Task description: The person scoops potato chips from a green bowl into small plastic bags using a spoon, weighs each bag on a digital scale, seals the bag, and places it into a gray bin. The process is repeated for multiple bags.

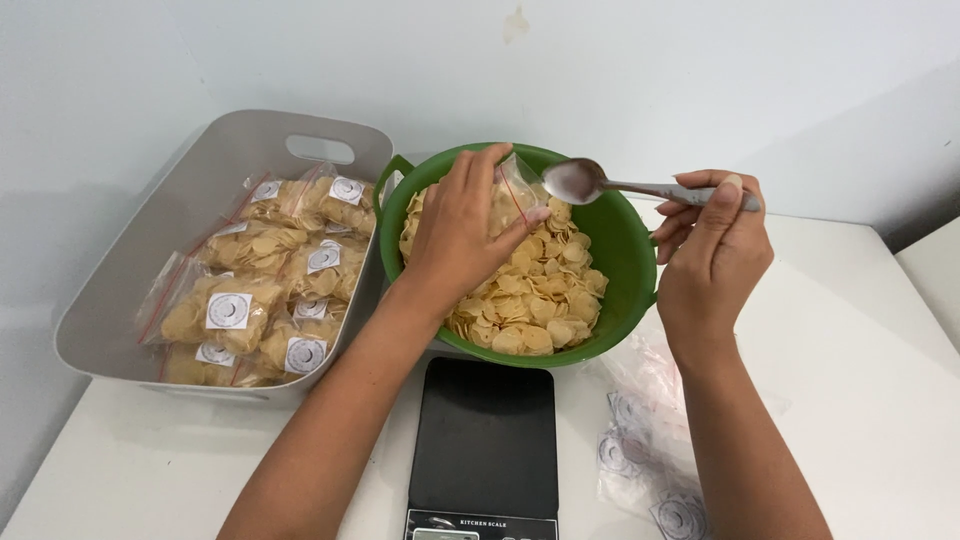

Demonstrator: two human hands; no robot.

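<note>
White table (860, 330), one green bowl (625, 250), one spoon (600, 183), two hands (470, 225), one scale (485, 440)

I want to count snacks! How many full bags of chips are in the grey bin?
About 9 clear plastic bags of yellow chips lie in the grey plastic bin: two at the back, three in the middle, four nearest. More may hide underneath.

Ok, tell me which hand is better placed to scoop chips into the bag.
Right. The right hand holds the spoon with its bowl just above the chips, beside the clear bag. The left hand is occupied holding that bag over the green bowl.
</note>
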